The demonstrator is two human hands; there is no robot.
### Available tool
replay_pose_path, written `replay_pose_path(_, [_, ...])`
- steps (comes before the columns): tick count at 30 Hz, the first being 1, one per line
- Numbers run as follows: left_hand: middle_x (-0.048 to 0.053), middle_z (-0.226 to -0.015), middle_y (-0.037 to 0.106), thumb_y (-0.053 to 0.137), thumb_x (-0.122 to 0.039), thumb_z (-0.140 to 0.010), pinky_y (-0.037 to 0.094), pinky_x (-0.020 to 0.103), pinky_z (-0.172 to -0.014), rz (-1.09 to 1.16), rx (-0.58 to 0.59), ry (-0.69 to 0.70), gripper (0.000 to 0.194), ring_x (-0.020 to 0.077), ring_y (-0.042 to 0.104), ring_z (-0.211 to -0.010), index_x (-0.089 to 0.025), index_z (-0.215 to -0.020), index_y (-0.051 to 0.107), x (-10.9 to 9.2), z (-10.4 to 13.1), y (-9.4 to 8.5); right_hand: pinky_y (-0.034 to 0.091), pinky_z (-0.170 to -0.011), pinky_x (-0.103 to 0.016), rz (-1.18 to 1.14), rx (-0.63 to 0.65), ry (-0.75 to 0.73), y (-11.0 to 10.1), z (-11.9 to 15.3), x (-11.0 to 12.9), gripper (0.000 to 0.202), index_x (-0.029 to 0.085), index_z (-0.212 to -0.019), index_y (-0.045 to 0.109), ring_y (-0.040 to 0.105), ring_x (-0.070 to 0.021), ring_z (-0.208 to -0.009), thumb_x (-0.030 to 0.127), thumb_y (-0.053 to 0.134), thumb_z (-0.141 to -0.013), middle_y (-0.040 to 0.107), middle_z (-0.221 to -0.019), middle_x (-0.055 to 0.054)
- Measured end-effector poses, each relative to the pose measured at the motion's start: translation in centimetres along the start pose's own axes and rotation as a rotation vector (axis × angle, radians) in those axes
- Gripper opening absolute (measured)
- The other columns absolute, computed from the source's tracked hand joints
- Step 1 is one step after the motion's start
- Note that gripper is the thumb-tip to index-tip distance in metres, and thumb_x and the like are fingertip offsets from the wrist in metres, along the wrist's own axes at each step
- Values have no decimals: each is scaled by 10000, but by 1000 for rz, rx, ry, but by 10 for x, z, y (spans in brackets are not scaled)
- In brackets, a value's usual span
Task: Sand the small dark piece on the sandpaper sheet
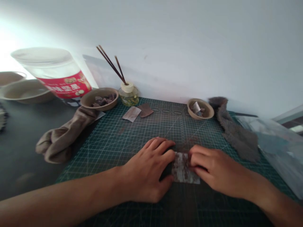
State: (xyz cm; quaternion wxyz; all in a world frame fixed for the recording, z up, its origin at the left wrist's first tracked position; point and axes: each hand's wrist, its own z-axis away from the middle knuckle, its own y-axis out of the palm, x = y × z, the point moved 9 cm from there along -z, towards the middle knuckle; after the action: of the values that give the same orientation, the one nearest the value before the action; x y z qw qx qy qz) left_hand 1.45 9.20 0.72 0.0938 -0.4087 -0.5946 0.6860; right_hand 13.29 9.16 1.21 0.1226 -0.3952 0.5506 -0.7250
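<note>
A small pale sheet with brown smears [184,168] lies flat on the green gridded cutting mat [113,148]. My left hand [152,168] rests at its left edge, fingers apart, with the index fingertip and thumb touching that side. On its right side, my right hand [208,167] has its fingers curled together on the upper right part; what lies between the fingertips is hidden. Farther back on the mat are a pale square piece [132,113] and a brown square piece [145,110], side by side.
A bowl of dark chunks [100,104] and a reed diffuser [129,94] stand back left, near a large red-labelled jar [66,83] and a brown cloth [63,135]. At right are a small bowl [200,115], grey cloth [239,137] and clear plastic [279,148].
</note>
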Motion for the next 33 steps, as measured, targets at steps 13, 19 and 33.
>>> replay_pose_path(13, [89,-1462,483,648,-318,-799,287,554,-1172,-5,8,2,312,339,383,-1367,-211,-1087,592,0,0,2,438,-723,-267,-19,-5,-122,6,-2,13,101,226,-883,606,602,-146,-826,165,573,-958,626,-960,7])
replay_pose_path(19, [88,-1474,473,653,-335,-803,274,557,-1172,-6,0,-8,344,335,371,-1374,-215,-1119,590,1,-1,1,434,-731,-262,-32,-48,-38,2,-4,-1,127,218,-867,610,606,-138,-816,123,575,-944,628,-927,15])
replay_pose_path(33, [93,-1442,498,677,-303,-774,293,557,-1160,-2,-7,12,345,343,389,-1357,-206,-1094,590,0,-2,0,459,-774,-288,-14,-132,-44,-3,-7,2,97,208,-913,621,629,-169,-878,206,553,-982,640,-991,-29])
